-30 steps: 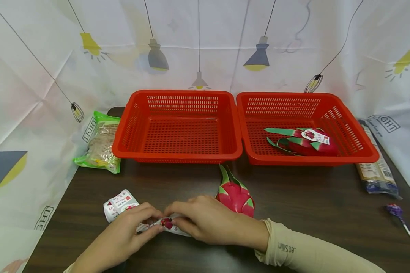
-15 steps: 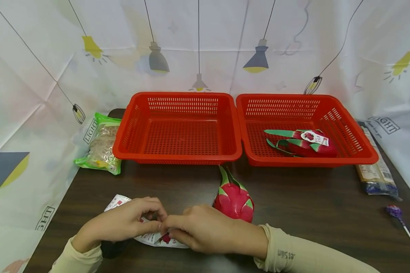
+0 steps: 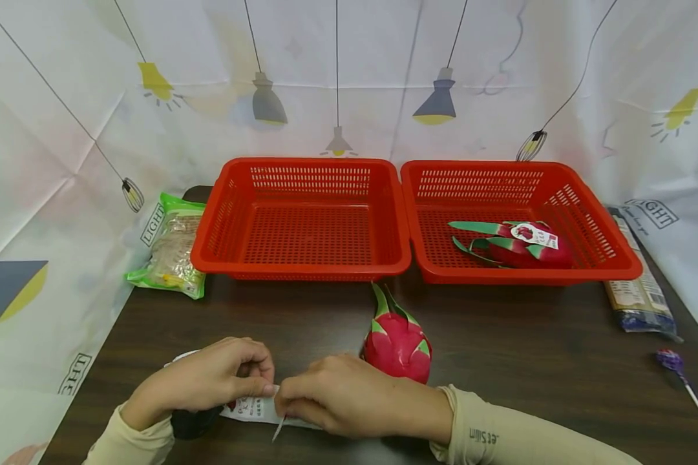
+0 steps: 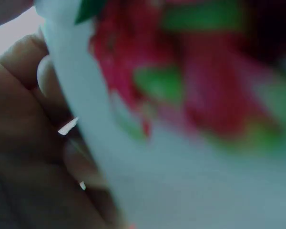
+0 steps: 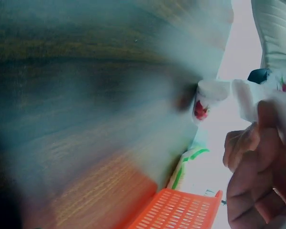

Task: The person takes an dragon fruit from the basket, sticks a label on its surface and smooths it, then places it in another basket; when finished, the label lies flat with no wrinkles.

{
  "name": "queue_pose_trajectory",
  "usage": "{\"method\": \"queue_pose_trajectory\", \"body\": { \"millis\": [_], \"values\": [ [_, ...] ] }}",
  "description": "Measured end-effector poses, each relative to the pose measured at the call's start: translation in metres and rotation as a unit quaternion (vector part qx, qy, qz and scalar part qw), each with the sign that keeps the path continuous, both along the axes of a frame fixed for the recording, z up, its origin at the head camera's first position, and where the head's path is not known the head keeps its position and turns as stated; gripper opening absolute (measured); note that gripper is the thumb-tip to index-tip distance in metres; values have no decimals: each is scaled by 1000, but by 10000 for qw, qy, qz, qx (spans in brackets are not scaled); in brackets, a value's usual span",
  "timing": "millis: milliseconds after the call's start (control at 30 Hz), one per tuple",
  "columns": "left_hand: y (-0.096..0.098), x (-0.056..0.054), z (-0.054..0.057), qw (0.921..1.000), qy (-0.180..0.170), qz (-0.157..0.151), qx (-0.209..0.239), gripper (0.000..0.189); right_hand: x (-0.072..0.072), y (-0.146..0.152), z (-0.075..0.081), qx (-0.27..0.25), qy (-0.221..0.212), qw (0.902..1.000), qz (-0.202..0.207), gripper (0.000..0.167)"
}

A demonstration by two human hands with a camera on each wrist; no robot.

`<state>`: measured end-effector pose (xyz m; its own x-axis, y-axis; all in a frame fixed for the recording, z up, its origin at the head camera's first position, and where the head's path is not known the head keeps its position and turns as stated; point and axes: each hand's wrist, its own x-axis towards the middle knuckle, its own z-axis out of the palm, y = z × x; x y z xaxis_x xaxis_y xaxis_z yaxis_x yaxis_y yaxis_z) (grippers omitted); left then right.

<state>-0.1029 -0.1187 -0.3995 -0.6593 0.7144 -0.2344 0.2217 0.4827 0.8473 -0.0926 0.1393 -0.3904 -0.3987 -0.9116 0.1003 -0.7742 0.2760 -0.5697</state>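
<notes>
In the head view, a white strip of printed labels crosses low in front of both hands. My left hand pinches its upper edge between thumb and fingers. My right hand pinches a paper label, seen nearly edge-on below its fingertips. Behind the left hand the label roll is mostly hidden; the right wrist view shows this label roll with its fruit print. Filling much of the left wrist view is a blurred label with a dragon fruit picture. A pink dragon fruit lies just beyond my right hand.
Two red baskets stand at the back: the left basket and the right basket, which holds a labelled dragon fruit. Packaged goods lie far left, another packet right. A lollipop lies near the right edge.
My left hand has shifted left along the strip and now covers most of the roll. A gap has opened between the hands, and a label edge hangs below the right fingertips.
</notes>
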Motion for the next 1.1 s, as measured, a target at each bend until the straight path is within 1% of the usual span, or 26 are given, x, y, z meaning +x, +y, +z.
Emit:
{"method": "queue_pose_trajectory", "body": {
  "millis": [67,167,233,267,333,400,433,500,533,600,667,767,833,900,1000,1067,1100],
  "values": [
    [-3,-2,-1,9999,10,-67,-118,19,1,2,1,61,-1,10000,66,9],
    [-8,-7,-6,9993,-144,-67,-349,19,3,6,2,62,-198,9996,166,12],
    [-9,-9,-10,9983,-213,30,-548,19,5,9,3,-36,-580,9982,175,14],
    [-10,-9,-13,9973,-182,117,-698,18,5,10,3,-117,-766,9968,191,15],
    [-10,-9,-17,9930,89,337,-1126,19,7,15,5,-293,-1124,9930,189,15],
    [-10,-8,-22,9827,465,639,-1676,22,8,20,6,-492,-1388,9889,221,14],
    [-10,-7,-25,9749,697,781,-1965,23,8,23,7,-568,-1537,9862,228,14],
    [-10,-6,-30,9554,1114,1032,-2533,25,8,29,8,-682,-1819,9806,254,12],
    [-10,-6,-32,9453,1260,1139,-2783,25,8,32,8,-699,-1966,9776,258,11],
    [-10,-6,-35,9281,1536,1299,-3133,26,8,38,8,-694,-2203,9727,226,11],
    [-11,-6,-39,9150,1772,1398,-3345,25,8,44,7,-677,-2379,9689,113,12],
    [-10,-4,-42,9010,2086,1527,-3483,26,8,53,3,-806,-2340,9688,-112,13],
    [-10,-4,-44,8947,2282,1572,-3504,26,9,61,1,-957,-2464,9637,-372,12],
    [-10,-3,-45,8883,2445,1585,-3551,25,10,68,0,-1134,-2597,9569,-628,11],
    [-8,-2,-44,8784,2666,1605,-3627,21,13,78,-1,-1377,-2876,9425,-999,9],
    [-4,-2,-39,8703,2898,1660,-3620,17,15,84,0,-1544,-2963,9351,-1182,8],
    [0,-1,-36,8661,3095,1715,-3532,15,16,87,0,-1650,-2952,9325,-1265,8]
  ]
}}
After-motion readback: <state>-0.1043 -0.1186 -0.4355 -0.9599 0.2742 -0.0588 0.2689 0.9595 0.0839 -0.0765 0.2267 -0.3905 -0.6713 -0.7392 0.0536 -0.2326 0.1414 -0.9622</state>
